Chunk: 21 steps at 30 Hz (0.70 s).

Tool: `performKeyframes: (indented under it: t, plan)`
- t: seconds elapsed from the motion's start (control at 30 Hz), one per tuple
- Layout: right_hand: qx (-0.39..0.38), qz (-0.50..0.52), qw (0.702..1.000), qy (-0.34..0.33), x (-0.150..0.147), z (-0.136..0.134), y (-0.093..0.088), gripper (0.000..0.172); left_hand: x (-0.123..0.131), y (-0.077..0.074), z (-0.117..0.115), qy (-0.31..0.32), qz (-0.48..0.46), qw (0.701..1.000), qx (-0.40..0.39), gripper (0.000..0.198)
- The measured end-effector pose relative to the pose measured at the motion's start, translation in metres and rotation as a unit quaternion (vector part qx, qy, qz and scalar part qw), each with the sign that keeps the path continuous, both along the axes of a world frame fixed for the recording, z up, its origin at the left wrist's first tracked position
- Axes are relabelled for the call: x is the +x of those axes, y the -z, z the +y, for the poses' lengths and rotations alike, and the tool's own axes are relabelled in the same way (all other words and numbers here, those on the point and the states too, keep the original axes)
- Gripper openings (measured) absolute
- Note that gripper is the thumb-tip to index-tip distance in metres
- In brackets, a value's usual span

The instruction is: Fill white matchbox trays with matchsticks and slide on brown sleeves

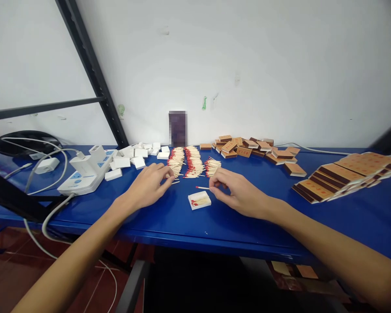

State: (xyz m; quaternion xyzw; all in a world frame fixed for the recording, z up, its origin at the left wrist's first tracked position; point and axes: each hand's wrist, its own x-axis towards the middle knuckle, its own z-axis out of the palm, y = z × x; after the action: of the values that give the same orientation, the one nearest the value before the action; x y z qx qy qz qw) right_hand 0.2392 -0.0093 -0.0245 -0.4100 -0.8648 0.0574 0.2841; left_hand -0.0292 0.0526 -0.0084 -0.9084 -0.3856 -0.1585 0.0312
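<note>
My right hand (236,191) pinches a single match (202,188) between thumb and fingertips, its red head pointing left. Just below that match lies a small white matchbox tray (199,201), with several red-headed matches inside. My left hand (151,182) rests at the near end of the left match pile (176,161), thumb and forefinger drawn together; a loose matchstick shows beside the thumb, but whether it is gripped is hidden. Two more match piles lie to the right, a long one (194,163) and a shorter one (213,167).
White empty-looking trays (130,156) are heaped at the back left, beside a white power strip (93,171) with cables. Brown matchbox sleeves (244,148) lie scattered at the back right. Stacked matchboxes (342,176) stand on the blue table (169,221) at far right.
</note>
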Motion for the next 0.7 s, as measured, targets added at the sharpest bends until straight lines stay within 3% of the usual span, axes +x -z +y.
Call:
performKeyframes:
  t: [0.13, 0.3, 0.4, 0.53, 0.7]
  plan:
    - [-0.018, -0.019, 1.0, -0.01, -0.006, -0.003, 0.001, 0.009, -0.011, 0.009, 0.006, -0.031, 0.103, 0.994, 0.002, 0.027]
    - [-0.005, -0.009, 0.999, 0.05, 0.011, 0.011, 0.005, 0.01, -0.005, 0.011, 0.003, -0.025, 0.142, 0.99, 0.011, 0.027]
    - [0.015, -0.034, 0.994, 0.105, 0.024, 0.024, 0.01, 0.013, 0.003, 0.001, -0.006, -0.007, 0.097, 0.995, -0.028, 0.025]
    - [0.005, -0.092, 0.986, 0.135, 0.034, 0.039, 0.017, 0.017, 0.022, -0.009, -0.027, 0.08, 0.008, 0.993, -0.081, 0.022]
    - [-0.001, -0.103, 0.986, 0.13, 0.035, 0.045, 0.023, 0.017, 0.039, -0.004, -0.038, 0.118, 0.007, 0.989, -0.093, 0.025]
